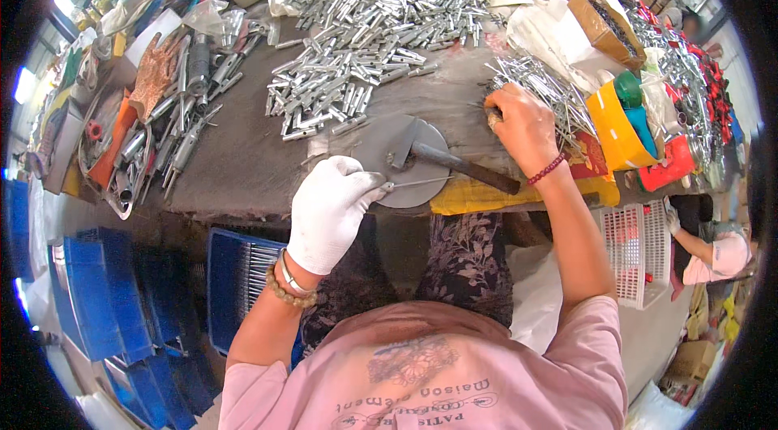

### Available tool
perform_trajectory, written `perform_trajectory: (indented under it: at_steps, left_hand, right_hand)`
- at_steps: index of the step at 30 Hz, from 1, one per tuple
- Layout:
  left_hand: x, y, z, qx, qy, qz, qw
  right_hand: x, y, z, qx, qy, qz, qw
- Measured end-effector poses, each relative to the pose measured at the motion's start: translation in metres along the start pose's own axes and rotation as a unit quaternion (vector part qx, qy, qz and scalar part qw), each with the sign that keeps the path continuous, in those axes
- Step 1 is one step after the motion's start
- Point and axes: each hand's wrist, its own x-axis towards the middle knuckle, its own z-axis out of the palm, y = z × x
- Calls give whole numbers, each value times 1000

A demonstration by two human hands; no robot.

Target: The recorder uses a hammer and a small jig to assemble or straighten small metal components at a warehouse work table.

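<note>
In a white glove, my left hand [331, 207] pinches a thin metal rod [425, 181] that points right, over the near edge of a round grey metal plate [389, 132]. A hammer [466, 164] lies across that plate, its handle toward the lower right. My bare right hand [523, 124] is at the near side of a pile of thin metal rods [545, 83], fingers curled together; what they hold, if anything, cannot be made out. Beyond the plate spreads a large heap of short silvery metal tubes [340, 77].
Tools and an orange-handled item [117, 142] crowd the left. At right stand a yellow container [620, 126] and an open cardboard box [604, 29]. A blue crate of metal rods [235, 280] sits below the table edge; a white basket [636, 256] is right, near another person's arm [693, 243].
</note>
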Motion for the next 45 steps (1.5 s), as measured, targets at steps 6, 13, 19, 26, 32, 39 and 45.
perform_trajectory:
  at_steps: [6, 13, 19, 26, 32, 39, 45]
  left_hand:
    - [1, -1, 3, 9, 13, 11, 1000]
    - [-1, -5, 4, 51, -7, 19, 998]
    - [-4, -5, 4, 27, 7, 23, 999]
    - [-5, -6, 3, 22, 7, 26, 999]
    - [-7, -7, 5, 12, 27, 26, 999]
    - [-4, -8, 6, 20, 18, 32, 999]
    - [-4, -11, 8, 19, 12, 35, 999]
  right_hand:
    - [0, -2, -6, -20, -5, -22, 1000]
    - [-19, -77, -43, 275, -22, -90, 957]
    - [-29, -137, -26, 240, -38, -195, 950]
    - [-33, -132, -22, 424, -78, -34, 902]
    - [-36, -135, -15, 411, -58, -58, 908]
    - [-36, -148, -20, 268, 13, -181, 946]
    - [-36, -153, -23, 208, 33, -232, 950]
